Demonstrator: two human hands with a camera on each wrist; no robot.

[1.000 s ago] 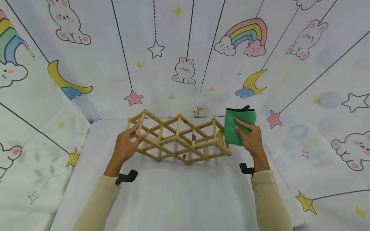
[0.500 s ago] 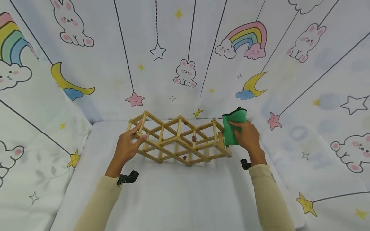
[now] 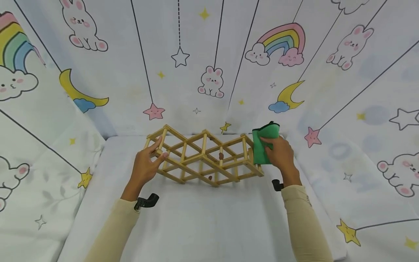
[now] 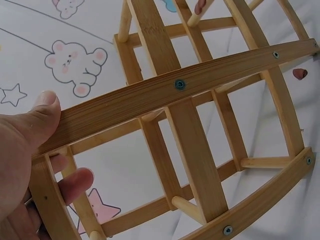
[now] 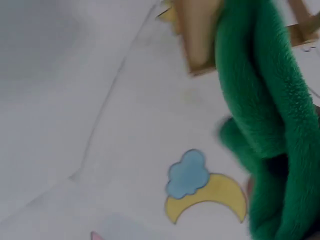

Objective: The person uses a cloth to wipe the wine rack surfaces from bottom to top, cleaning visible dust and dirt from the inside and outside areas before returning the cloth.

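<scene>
A lattice rack of light wooden slats and dowels [image 3: 193, 158] stands on the white surface, its slats crossing in diamonds. Its left end is gripped by my left hand [image 3: 146, 163], and the left wrist view shows the thumb on a slat [image 4: 125, 102] with fingers passing behind. My right hand [image 3: 281, 153] holds a folded green cloth [image 3: 262, 147] with dark edging against the rack's right end. In the right wrist view the fluffy green cloth [image 5: 265, 100] hides most of that hand.
The white-covered table [image 3: 203, 225] runs below the rack. Behind it rises a backdrop sheet [image 3: 209, 43] printed with rabbits, stars and moons. Small reddish-brown pieces [image 3: 221, 156] show on or near the rack. A black wrist mount [image 3: 147, 201] sits on the left wrist.
My right hand has moved a little left with the green cloth, which has folded over against the rack's right end. My left hand keeps its hold on the rack's left end.
</scene>
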